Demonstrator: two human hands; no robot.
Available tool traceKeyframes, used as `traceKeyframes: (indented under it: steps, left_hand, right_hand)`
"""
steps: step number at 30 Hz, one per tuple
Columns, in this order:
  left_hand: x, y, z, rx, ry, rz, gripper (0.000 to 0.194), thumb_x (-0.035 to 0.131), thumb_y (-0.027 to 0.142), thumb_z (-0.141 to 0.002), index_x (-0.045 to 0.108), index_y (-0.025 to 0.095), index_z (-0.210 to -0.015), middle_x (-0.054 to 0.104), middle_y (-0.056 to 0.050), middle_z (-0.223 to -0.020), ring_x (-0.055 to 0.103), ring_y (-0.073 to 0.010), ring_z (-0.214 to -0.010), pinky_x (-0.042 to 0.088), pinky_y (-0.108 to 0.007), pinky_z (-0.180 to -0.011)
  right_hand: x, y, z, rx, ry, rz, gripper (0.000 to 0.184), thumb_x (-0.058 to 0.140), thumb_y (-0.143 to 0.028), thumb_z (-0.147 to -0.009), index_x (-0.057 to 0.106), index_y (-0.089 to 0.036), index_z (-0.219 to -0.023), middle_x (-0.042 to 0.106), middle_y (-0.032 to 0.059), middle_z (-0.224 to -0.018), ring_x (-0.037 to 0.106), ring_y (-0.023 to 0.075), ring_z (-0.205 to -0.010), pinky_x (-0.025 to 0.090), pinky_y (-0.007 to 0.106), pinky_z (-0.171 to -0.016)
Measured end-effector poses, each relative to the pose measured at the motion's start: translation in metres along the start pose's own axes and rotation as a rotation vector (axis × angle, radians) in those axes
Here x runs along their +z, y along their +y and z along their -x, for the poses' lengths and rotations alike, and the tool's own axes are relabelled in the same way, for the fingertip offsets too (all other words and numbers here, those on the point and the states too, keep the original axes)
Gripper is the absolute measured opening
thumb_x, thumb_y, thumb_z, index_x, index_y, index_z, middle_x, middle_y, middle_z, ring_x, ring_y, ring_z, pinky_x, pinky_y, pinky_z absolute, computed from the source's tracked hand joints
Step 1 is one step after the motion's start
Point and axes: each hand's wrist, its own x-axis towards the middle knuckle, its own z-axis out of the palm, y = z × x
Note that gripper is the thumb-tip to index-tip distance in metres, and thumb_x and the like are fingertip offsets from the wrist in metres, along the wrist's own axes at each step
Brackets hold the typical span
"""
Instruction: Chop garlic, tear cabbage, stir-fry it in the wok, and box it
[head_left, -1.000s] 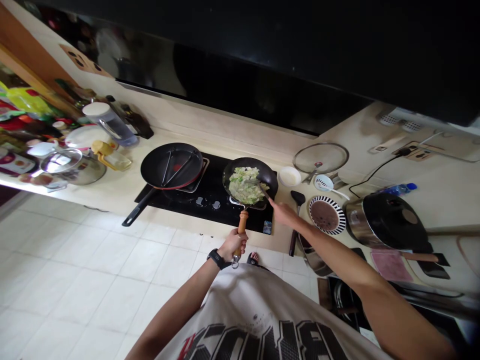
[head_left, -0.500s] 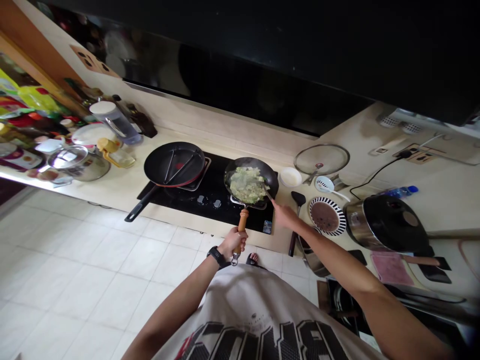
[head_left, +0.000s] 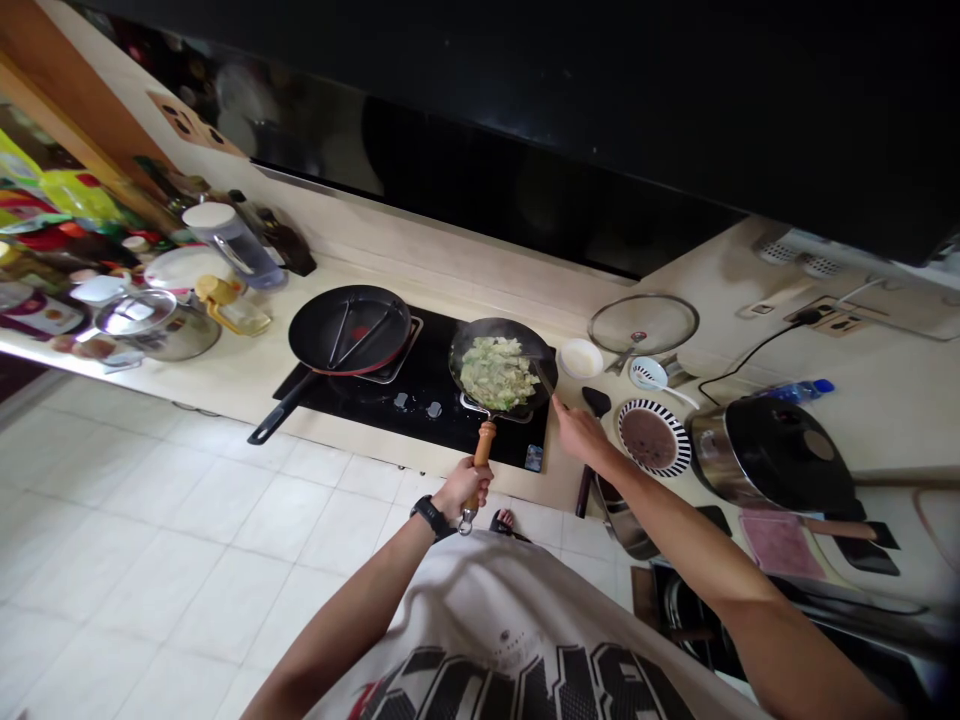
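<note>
Black glass hob (head_left: 420,440) set in the surface (head_left: 240,352). Frying pan (head_left: 349,328) on its left side, dark wok (head_left: 517,345) on its right, holding chopped pale-green vegetables (head_left: 499,373). Left grip (head_left: 463,488) clamped around the wok's wooden handle (head_left: 484,445). Right grip (head_left: 581,433) clamped on a dark spatula (head_left: 545,379), blade inside the wok, just beside the vegetables.

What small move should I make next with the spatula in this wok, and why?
Probably slide the spatula under the greens and turn them over. They lie in one heap in the wok, and the spatula's end is at the heap's right side, held by your right hand. Your left hand already steadies the wooden handle.
</note>
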Motion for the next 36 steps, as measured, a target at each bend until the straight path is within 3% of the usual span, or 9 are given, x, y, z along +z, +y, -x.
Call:
traceKeyframes:
  steps: [7,11,14,21,25,28,31,34,36]
  left_hand:
    - [0.001,0.001,0.002,-0.002,0.022,0.02,0.031,0.069,0.017,-0.068,0.043,0.023,-0.084,0.045,0.01,-0.053,0.04,-0.0073,-0.036,0.032,-0.02,-0.038]
    - [0.002,0.0,0.001,-0.003,0.009,0.001,0.029,0.07,0.019,-0.069,0.043,0.023,-0.08,0.045,0.009,-0.052,0.038,-0.0072,-0.035,0.031,-0.02,-0.037]
    - [0.001,0.0,0.001,0.001,0.009,0.005,0.029,0.069,0.019,-0.068,0.043,0.023,-0.08,0.045,0.009,-0.053,0.039,-0.0074,-0.036,0.032,-0.02,-0.037]
    - [0.001,-0.001,-0.001,-0.006,-0.001,0.018,0.029,0.068,0.017,-0.067,0.042,0.023,-0.079,0.045,0.008,-0.053,0.04,-0.0081,-0.036,0.033,-0.021,-0.037]
    - [0.0,-0.001,-0.002,0.007,-0.006,0.023,0.028,0.067,0.017,-0.068,0.041,0.023,-0.078,0.045,0.009,-0.053,0.039,-0.0077,-0.036,0.033,-0.021,-0.037]
    - [0.0,0.0,-0.003,0.006,0.001,0.019,0.027,0.066,0.015,-0.068,0.042,0.023,-0.078,0.045,0.009,-0.052,0.038,-0.0082,-0.035,0.034,-0.022,-0.036]
    - [-0.001,0.0,-0.003,0.004,0.003,0.014,0.026,0.064,0.014,-0.067,0.042,0.023,-0.078,0.045,0.008,-0.051,0.038,-0.0085,-0.035,0.033,-0.022,-0.036]
    - [0.0,0.001,-0.002,-0.001,-0.008,0.022,0.027,0.065,0.014,-0.066,0.042,0.023,-0.078,0.044,0.008,-0.051,0.039,-0.0085,-0.036,0.032,-0.021,-0.036]
    - [0.0,0.001,-0.001,0.006,-0.004,0.027,0.027,0.066,0.015,-0.066,0.043,0.022,-0.078,0.045,0.008,-0.051,0.039,-0.0079,-0.036,0.033,-0.02,-0.036]
  right_hand:
    - [0.024,-0.022,-0.008,-0.05,-0.078,-0.015,0.073,0.041,-0.007,-0.092,0.02,-0.002,-0.162,0.073,0.0245,-0.107,0.072,0.0283,-0.1,0.054,0.035,-0.084]
    - [0.011,-0.001,-0.009,-0.038,-0.006,-0.126,0.067,0.038,-0.015,-0.099,0.024,-0.013,-0.164,0.073,0.0193,-0.115,0.071,0.025,-0.103,0.051,0.032,-0.088]
    - [0.001,0.008,-0.011,0.017,0.037,-0.15,0.065,0.039,-0.018,-0.101,0.025,-0.013,-0.164,0.072,0.0202,-0.118,0.07,0.0259,-0.106,0.049,0.032,-0.091]
    - [0.014,-0.029,-0.02,-0.033,-0.097,-0.046,0.075,0.047,-0.011,-0.095,0.017,-0.006,-0.164,0.072,0.0251,-0.112,0.072,0.0287,-0.105,0.052,0.034,-0.086]
    - [0.001,-0.004,-0.014,-0.022,-0.038,-0.082,0.064,0.044,-0.022,-0.102,0.027,-0.014,-0.163,0.071,0.0219,-0.12,0.07,0.0278,-0.11,0.05,0.034,-0.091]
    - [-0.01,0.01,-0.006,-0.021,0.044,-0.144,0.055,0.031,-0.034,-0.108,0.037,-0.016,-0.16,0.07,0.0201,-0.126,0.068,0.0275,-0.115,0.047,0.035,-0.096]
    - [-0.008,-0.01,-0.005,-0.046,0.015,-0.157,0.054,0.026,-0.029,-0.108,0.037,-0.017,-0.159,0.071,0.02,-0.123,0.07,0.0272,-0.11,0.049,0.034,-0.093]
    - [-0.002,-0.04,-0.012,-0.059,-0.075,-0.127,0.059,0.036,-0.021,-0.103,0.03,-0.013,-0.162,0.072,0.0227,-0.117,0.072,0.0275,-0.104,0.051,0.032,-0.084]
    - [-0.005,-0.045,-0.016,-0.053,-0.098,-0.119,0.063,0.04,-0.019,-0.102,0.027,-0.01,-0.162,0.071,0.0245,-0.118,0.072,0.0284,-0.104,0.052,0.032,-0.083]
